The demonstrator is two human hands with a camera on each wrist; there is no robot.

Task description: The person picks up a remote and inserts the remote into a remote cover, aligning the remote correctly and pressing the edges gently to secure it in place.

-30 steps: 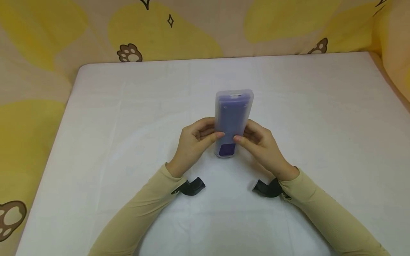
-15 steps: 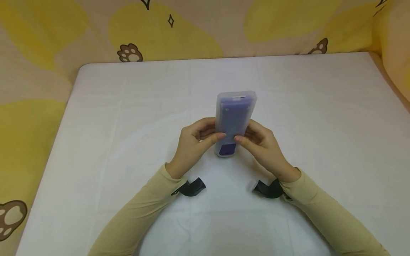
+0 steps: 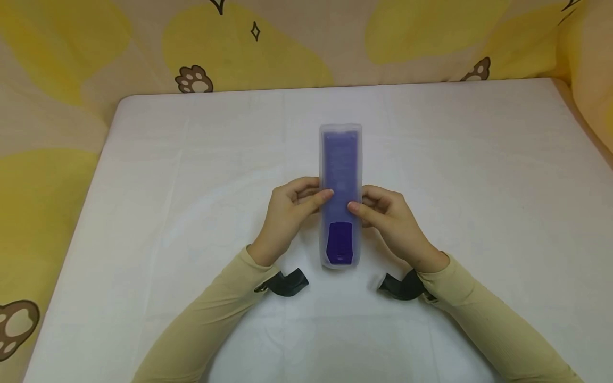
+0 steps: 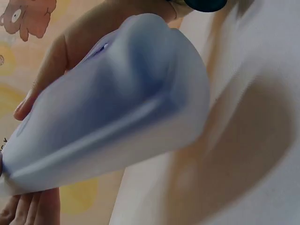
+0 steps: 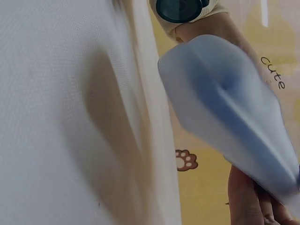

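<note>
A long, slim plastic case (image 3: 341, 170) with a frosted clear shell and purple inside is held up over the white table. A dark purple panel marks its near end. On its left edge my left hand (image 3: 283, 221) grips it, thumb on the top face and fingers at the side and beneath. My right hand (image 3: 396, 223) pinches the opposite edge in the same way, its thumb a little lower. Both wrist views show the end of the case (image 4: 140, 89) blurred and apart from the tabletop, over its shadow. Fingertips under the case are hidden in the head view.
The white-covered table (image 3: 230, 138) spreads around the hands. A yellow patterned cloth (image 3: 268, 58) hangs behind its far edge and along the left. Dark curved wrist mounts (image 3: 289, 282) stick out inward from both beige sleeves (image 3: 206, 319).
The case has tipped from a steep stance to a flatter one, its near end swinging toward me, so its full length shows. Both hands keep their hold, nearly in place.
</note>
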